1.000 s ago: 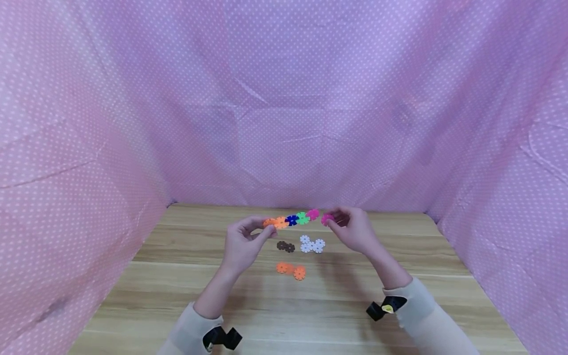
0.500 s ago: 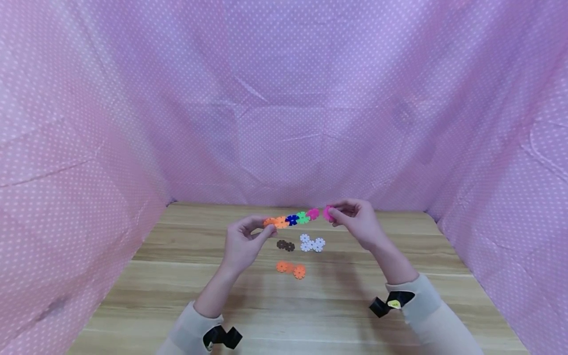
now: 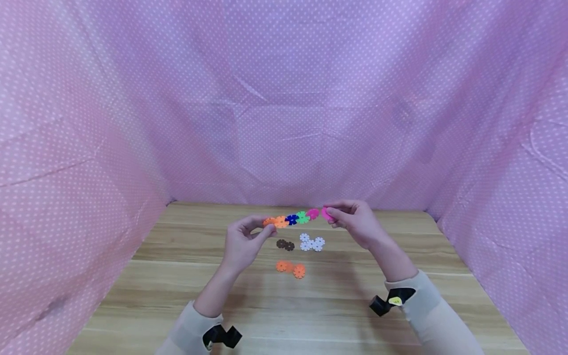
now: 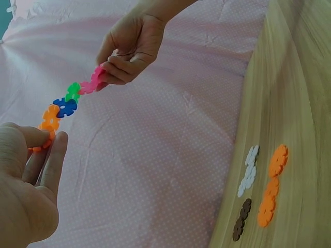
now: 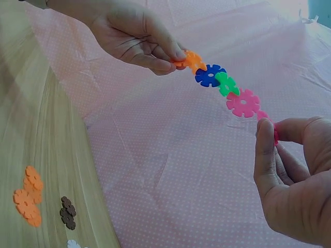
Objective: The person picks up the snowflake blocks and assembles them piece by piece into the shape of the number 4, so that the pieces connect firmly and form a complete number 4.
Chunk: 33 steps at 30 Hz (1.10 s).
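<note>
My left hand (image 3: 246, 244) pinches the orange end of a chain of interlocking snowflake discs, held up above the table. From that end run orange, a blue disc (image 5: 210, 76), a green disc (image 5: 226, 84) and a pink disc (image 5: 243, 103). Between thumb and fingers my right hand (image 3: 357, 222) grips another pink snowflake disc (image 3: 327, 214), partly hidden by the fingertips. It stands right at the chain's pink end: a narrow gap shows in the head view, while both wrist views have the two pinks overlapping.
On the wooden table (image 3: 177, 296) lie joined brown discs (image 3: 285, 244), a cluster of several white discs (image 3: 312, 243) and, nearer me, a row of orange discs (image 3: 290, 268). Pink dotted cloth (image 3: 284, 123) walls the back and both sides.
My right hand went up and slightly right with its pink disc, then came a little back left toward the chain, turning the disc. The left hand and chain stayed nearly still.
</note>
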Each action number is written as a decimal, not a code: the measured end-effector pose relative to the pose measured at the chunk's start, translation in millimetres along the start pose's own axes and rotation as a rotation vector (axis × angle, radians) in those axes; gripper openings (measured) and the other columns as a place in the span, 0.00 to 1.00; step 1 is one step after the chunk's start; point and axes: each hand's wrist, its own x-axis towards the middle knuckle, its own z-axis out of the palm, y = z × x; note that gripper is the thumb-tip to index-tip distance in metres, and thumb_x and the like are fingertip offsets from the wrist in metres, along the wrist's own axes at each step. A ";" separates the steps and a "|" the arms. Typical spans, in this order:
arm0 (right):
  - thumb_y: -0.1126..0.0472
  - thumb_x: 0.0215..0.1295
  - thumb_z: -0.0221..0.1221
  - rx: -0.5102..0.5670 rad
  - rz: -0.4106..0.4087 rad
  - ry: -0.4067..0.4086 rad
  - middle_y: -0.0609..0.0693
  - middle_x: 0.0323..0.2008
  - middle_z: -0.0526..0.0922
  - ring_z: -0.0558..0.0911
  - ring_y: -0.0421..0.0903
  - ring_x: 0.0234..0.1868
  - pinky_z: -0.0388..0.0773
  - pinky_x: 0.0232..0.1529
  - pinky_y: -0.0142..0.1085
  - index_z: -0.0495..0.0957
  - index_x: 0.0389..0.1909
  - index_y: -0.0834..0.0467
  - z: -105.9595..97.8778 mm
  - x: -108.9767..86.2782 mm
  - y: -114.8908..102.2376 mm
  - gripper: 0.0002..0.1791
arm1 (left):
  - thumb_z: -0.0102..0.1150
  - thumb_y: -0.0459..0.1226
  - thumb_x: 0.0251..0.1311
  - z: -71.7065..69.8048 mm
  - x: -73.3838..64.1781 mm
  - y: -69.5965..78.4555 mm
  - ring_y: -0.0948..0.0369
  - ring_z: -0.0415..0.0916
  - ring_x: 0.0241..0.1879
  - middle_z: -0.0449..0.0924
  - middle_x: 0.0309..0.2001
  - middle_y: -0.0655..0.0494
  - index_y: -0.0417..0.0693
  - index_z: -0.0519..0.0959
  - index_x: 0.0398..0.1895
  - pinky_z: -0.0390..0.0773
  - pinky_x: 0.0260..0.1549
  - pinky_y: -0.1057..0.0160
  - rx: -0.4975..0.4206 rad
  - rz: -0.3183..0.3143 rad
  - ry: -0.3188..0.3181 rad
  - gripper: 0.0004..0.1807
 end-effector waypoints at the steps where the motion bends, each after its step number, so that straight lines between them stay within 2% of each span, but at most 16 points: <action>1: 0.72 0.75 0.59 0.000 0.005 -0.005 0.43 0.35 0.90 0.87 0.38 0.33 0.91 0.41 0.28 0.87 0.47 0.62 0.0 0.4 0.0 0.09 | 0.67 0.21 0.62 0.1 0.0 -0.2 0.65 0.90 0.37 0.89 0.42 0.37 0.24 0.83 0.45 0.93 0.47 0.59 -0.001 -0.002 -0.002 0.09; 7: 0.72 0.75 0.60 -0.017 0.026 -0.025 0.45 0.34 0.90 0.87 0.37 0.34 0.91 0.41 0.29 0.84 0.53 0.72 -0.5 2.9 1.0 0.11 | 0.68 0.21 0.62 0.6 0.6 -3.1 0.65 0.90 0.37 0.89 0.42 0.38 0.25 0.84 0.46 0.93 0.46 0.58 0.005 -0.005 -0.017 0.10; 14: 0.72 0.74 0.61 -0.047 0.032 -0.044 0.45 0.33 0.89 0.87 0.38 0.34 0.91 0.40 0.28 0.84 0.53 0.72 -1.7 3.5 1.4 0.11 | 0.69 0.22 0.62 0.8 1.8 -4.7 0.65 0.90 0.37 0.87 0.44 0.31 0.26 0.84 0.46 0.93 0.47 0.59 0.016 -0.028 -0.017 0.10; 21: 0.72 0.73 0.61 -0.111 0.048 -0.070 0.45 0.31 0.89 0.86 0.37 0.33 0.90 0.38 0.27 0.74 0.61 0.82 -1.5 3.5 -0.2 0.21 | 0.68 0.22 0.63 -0.1 2.3 -4.7 0.64 0.90 0.36 0.86 0.45 0.28 0.26 0.84 0.46 0.93 0.47 0.59 0.020 -0.043 -0.017 0.10; 33: 0.74 0.71 0.63 -0.140 0.051 -0.055 0.45 0.33 0.91 0.87 0.37 0.31 0.91 0.37 0.28 0.76 0.60 0.81 1.2 3.6 -1.4 0.20 | 0.70 0.23 0.62 -1.7 2.7 -7.0 0.58 0.93 0.37 0.89 0.44 0.31 0.29 0.87 0.45 0.93 0.44 0.57 0.073 -0.034 0.014 0.09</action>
